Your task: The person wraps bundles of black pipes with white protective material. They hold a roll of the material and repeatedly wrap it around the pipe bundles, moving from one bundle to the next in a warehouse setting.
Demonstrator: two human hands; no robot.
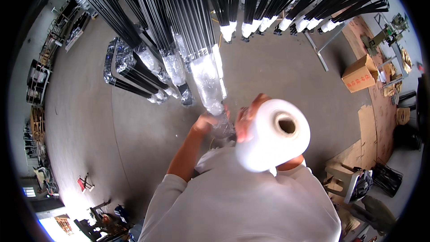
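A large white roll of stretch film [268,141] with a cardboard core is close in front of my chest. My right hand [251,115] is closed on it, fingers bent along its far left side; the rest of that hand is behind the roll. My left hand [206,122] is closed round the near end of a bundle of long black rods [190,18]. Clear film [207,78] covers this end, and loose, crumpled film [221,127] lies between my hands. The left fingertips are partly hidden by the film.
Left of this bundle hang other film-wrapped black bundles [172,69] and bent black frames [130,69]. More black rods with white-wrapped ends [251,27] line the far side. A metal stand [320,54] and a cardboard box [359,75] are at the right. A small red stool [85,183] sits lower left.
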